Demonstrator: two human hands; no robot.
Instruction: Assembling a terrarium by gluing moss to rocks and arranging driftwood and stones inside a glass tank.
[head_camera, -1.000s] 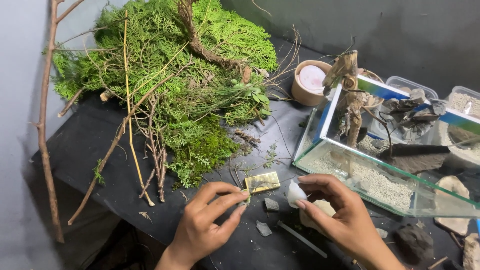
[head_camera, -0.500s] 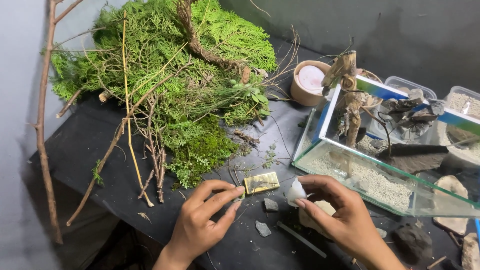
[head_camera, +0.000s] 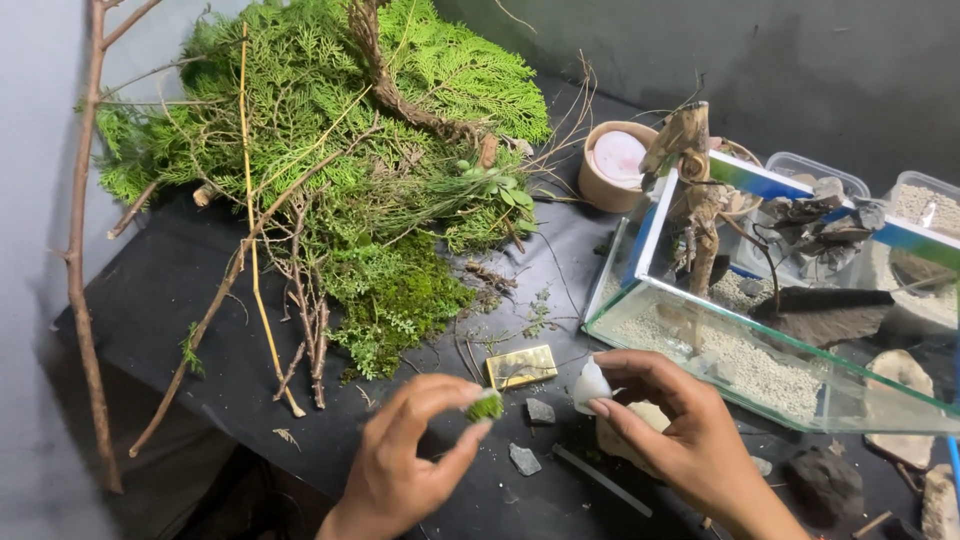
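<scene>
Green moss tuft (head_camera: 486, 407) pinched in left hand (head_camera: 410, 460) grip, thumb and forefinger tips pressed on it. Right hand (head_camera: 670, 430) grip pinches small white piece (head_camera: 590, 385), just right of tuft, apart, same height. Both above black desk (head_camera: 180, 320), near glass tank (head_camera: 760, 350). Versus earlier frame: left hand lifted off desk, tuft now raised.

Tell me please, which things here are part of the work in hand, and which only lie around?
In use:
- left hand, pinching a green moss tuft
- right hand, holding a small white piece

Lying about:
- pile of green fronds and twigs
- gold rectangular case
- grey stone chips
- round tan container
- glass tank with gravel and driftwood
</scene>
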